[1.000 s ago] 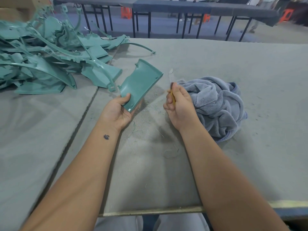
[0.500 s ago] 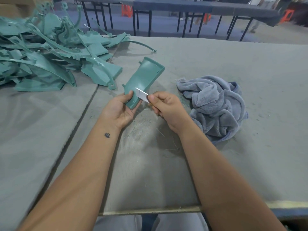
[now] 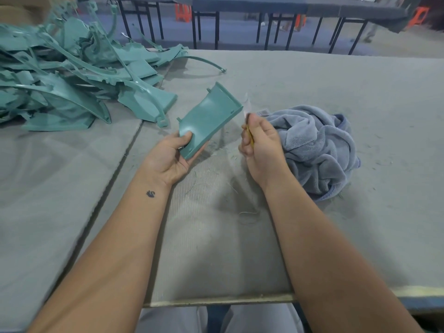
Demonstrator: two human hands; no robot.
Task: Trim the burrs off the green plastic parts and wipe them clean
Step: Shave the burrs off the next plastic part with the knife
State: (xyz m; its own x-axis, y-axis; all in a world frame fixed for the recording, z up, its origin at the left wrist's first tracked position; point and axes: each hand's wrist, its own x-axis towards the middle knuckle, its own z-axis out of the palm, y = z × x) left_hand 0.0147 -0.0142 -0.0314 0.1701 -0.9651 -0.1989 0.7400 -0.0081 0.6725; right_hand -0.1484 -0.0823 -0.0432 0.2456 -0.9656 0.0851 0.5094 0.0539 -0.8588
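Above the middle of the desk (image 3: pixel 312 236), toward its near edge, the left hand (image 3: pixel 168 156) grips the near end of a green plastic part (image 3: pixel 209 118) with its thumb on top, while the right hand (image 3: pixel 259 143) is curled round a small yellow-handled knife (image 3: pixel 247 109), blade up and just clear of the part's right edge. The part looks light, stiff and smooth, probably slippery, so a firm hold on the near end away from the blade suits it. Right of the hands a soft grey towel (image 3: pixel 317 150) lies bunched, and at the far left corner sits a pile of green parts (image 3: pixel 72 87).
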